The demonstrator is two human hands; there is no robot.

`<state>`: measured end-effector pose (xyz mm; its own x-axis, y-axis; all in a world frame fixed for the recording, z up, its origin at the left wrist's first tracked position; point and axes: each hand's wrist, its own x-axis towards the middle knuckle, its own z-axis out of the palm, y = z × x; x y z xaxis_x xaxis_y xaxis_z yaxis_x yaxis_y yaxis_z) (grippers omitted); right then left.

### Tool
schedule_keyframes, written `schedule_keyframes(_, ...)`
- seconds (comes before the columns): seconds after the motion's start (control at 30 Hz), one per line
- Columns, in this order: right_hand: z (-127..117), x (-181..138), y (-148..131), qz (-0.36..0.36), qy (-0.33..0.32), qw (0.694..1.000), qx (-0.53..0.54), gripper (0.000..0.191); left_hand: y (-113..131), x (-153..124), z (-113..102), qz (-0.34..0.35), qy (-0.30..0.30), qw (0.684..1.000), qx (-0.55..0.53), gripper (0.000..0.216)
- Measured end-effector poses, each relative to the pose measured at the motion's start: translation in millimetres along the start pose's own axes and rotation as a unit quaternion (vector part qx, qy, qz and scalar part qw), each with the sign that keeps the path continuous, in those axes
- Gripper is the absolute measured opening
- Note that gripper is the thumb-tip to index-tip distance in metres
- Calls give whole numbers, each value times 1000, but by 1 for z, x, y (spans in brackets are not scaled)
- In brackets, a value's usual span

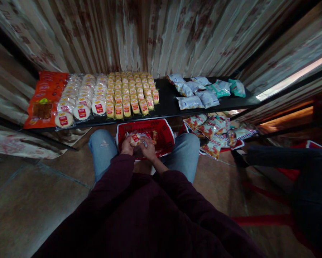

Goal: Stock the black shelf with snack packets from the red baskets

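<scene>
Between my knees stands a red plastic basket [166,134] with a few small packets in its bottom. Above it my left hand [127,146] is closed on a round wrapped rice cracker [135,139] with a red and yellow label. My right hand [149,148] has its fingers bent at the right end of the same clear wrapper. A small yellow-wrapped packet [154,136] lies in the basket beyond my right hand. On the black shelf ahead, similar round wrapped crackers [82,112] stand in rows, beside rows of small yellow-wrapped packets [126,108].
An orange snack bag [44,96] lies at the shelf's left end. White-blue packets [190,103] and green packets [237,88] lie on its right. Below, red-white packets [213,129] overfill another basket. Another person's leg [276,156] and red stool bars [265,219] are at right.
</scene>
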<state>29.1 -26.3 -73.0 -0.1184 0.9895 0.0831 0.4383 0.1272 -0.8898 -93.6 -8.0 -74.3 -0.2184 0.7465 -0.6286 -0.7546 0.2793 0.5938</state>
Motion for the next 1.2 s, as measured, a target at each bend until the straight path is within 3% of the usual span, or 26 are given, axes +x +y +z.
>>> schedule_keyframes(0.07,2,3,6,76,35,996,36,30,1,0,-2,-9,1,1000,-3,15)
schedule_keyframes(0.13,4,4,11,143,26,984,100,35,1,-1,-3,-18,2,1000,-3,12)
schedule_keyframes(0.27,9,3,16,206,18,960,191,43,1,-2,-1,-23,11,1000,5,8)
schedule_keyframes(0.6,5,8,10,233,82,925,288,40,1,-9,-2,10,39,997,62,20)
schedule_keyframes(0.87,-25,15,7,255,-13,939,228,22,-2,-6,-8,31,-5,991,131,25)
schedule_keyframes(0.97,-29,20,5,248,-35,942,225,29,-8,-3,-8,19,-12,990,142,25)
schedule_keyframes(1.2,-12,13,12,290,67,913,278,36,-7,1,-12,12,31,993,115,24)
